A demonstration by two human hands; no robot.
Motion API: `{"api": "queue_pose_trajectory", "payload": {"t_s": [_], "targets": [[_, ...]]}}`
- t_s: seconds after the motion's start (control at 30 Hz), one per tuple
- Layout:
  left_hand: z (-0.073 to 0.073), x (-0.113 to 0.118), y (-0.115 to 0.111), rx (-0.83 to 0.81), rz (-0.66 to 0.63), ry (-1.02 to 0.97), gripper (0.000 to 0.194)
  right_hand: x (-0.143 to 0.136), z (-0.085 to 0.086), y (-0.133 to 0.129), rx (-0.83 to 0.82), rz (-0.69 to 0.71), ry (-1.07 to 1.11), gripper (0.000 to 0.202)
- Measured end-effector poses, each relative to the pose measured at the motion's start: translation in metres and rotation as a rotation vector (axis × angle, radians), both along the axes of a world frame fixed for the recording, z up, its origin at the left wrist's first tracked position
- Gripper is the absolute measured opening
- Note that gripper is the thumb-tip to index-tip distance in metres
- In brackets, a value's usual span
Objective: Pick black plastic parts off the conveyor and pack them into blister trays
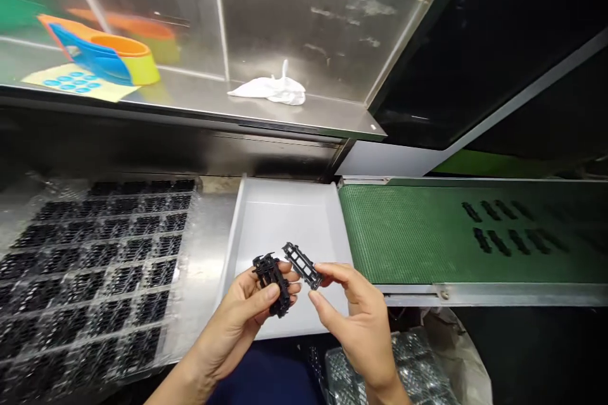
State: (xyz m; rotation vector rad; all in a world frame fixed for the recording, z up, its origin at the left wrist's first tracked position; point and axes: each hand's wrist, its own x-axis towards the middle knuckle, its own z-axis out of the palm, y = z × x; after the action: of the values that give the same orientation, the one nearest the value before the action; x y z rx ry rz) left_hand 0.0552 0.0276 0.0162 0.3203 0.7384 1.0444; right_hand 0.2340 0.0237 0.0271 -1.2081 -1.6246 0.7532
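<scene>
Above a white tray (pixel 289 202), my left hand (pixel 249 300) is closed around a small stack of black plastic frames (pixel 273 281), the thumb pressed across them. Just to its right, my right hand (pixel 356 313) pinches one end of a single black plastic frame (pixel 302 264) between thumb and fingers. This frame is tilted and has several square openings. Its far end points toward the stack; whether it touches the left fingertips I cannot tell.
At left lies a clear blister tray (pixel 95 266) filled with black frames. A green conveyor belt (pixel 403 234) on the right carries two rows of frames (pixel 498 242). On the steel shelf (pixel 190 98) sit an orange, blue and yellow tape dispenser-like object (pixel 109 54) and white gloves (pixel 273 88).
</scene>
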Motion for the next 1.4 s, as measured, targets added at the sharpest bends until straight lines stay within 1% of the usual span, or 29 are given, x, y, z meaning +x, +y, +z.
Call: {"api": "queue_pose_trajectory", "payload": {"t_s": [0.07, 0.17, 0.23, 0.27, 0.33, 0.4, 0.47, 0.5, 0.6, 0.63, 0.7, 0.77, 0.83, 0.93, 1.03, 1.13, 1.2, 1.27, 1.33, 1.37, 1.4], "targets": [[0.001, -0.014, -0.008, -0.006, 0.033, 0.013, 0.036, -0.015, -0.001, -0.002, 0.022, 0.031, 0.013, 0.031], [0.001, -0.029, -0.017, -0.011, 0.079, 0.023, 0.034, -0.034, -0.002, -0.004, 0.069, 0.052, -0.005, 0.032], [0.0, -0.036, -0.022, -0.017, 0.105, 0.028, 0.033, -0.044, -0.002, -0.007, 0.147, 0.061, -0.047, 0.033], [0.0, -0.038, -0.023, -0.021, 0.118, 0.031, 0.033, -0.048, -0.001, -0.007, 0.211, 0.073, -0.078, 0.034], [-0.002, -0.043, -0.025, -0.02, 0.134, 0.035, 0.033, -0.055, 0.001, -0.008, 0.349, 0.149, -0.147, 0.037], [-0.004, -0.047, -0.026, -0.008, 0.127, 0.031, 0.033, -0.059, 0.004, -0.008, 0.425, 0.289, -0.21, 0.035], [-0.007, -0.05, -0.027, 0.006, 0.088, 0.019, 0.033, -0.06, 0.005, -0.007, 0.419, 0.402, -0.254, 0.027], [-0.008, -0.052, -0.028, 0.012, 0.062, 0.012, 0.033, -0.059, 0.006, -0.006, 0.403, 0.427, -0.27, 0.021], [-0.01, -0.052, -0.027, 0.019, 0.0, -0.01, 0.03, -0.052, 0.004, -0.001, 0.367, 0.437, -0.294, 0.008], [-0.011, -0.052, -0.026, 0.023, -0.022, -0.019, 0.03, -0.049, 0.004, 0.001, 0.348, 0.457, -0.295, 0.011], [-0.01, -0.049, -0.023, 0.033, -0.07, -0.038, 0.029, -0.043, 0.003, 0.005, 0.288, 0.516, -0.267, 0.031], [-0.009, -0.045, -0.02, 0.033, -0.114, -0.044, 0.029, -0.036, 0.004, 0.007, 0.217, 0.538, -0.211, 0.049], [-0.008, -0.039, -0.016, 0.011, -0.136, -0.037, 0.03, -0.03, 0.005, 0.007, 0.165, 0.501, -0.166, 0.062], [-0.006, -0.03, -0.01, -0.008, -0.176, -0.02, 0.032, -0.019, 0.007, 0.007, 0.157, 0.437, -0.194, 0.075], [-0.006, -0.02, -0.001, 0.004, -0.248, -0.003, 0.032, -0.004, 0.006, 0.008, 0.195, 0.4, -0.257, 0.08], [-0.009, -0.006, 0.01, 0.021, -0.338, 0.026, 0.037, 0.011, 0.005, 0.007, 0.193, 0.372, -0.314, 0.085], [-0.011, 0.006, 0.018, 0.032, -0.393, 0.039, 0.039, 0.02, 0.005, 0.005, 0.175, 0.352, -0.344, 0.087], [-0.013, 0.023, 0.025, 0.022, -0.429, 0.055, 0.037, 0.031, 0.005, 0.005, 0.157, 0.334, -0.345, 0.087], [-0.013, 0.041, 0.03, -0.006, -0.445, 0.091, 0.035, 0.053, 0.003, 0.014, 0.11, 0.317, -0.353, 0.088], [-0.013, 0.05, 0.032, -0.019, -0.456, 0.113, 0.034, 0.07, 0.002, 0.021, 0.054, 0.245, -0.381, 0.084], [-0.013, 0.059, 0.034, -0.028, -0.469, 0.134, 0.035, 0.092, 0.0, 0.031, -0.019, 0.104, -0.425, 0.074]]}}
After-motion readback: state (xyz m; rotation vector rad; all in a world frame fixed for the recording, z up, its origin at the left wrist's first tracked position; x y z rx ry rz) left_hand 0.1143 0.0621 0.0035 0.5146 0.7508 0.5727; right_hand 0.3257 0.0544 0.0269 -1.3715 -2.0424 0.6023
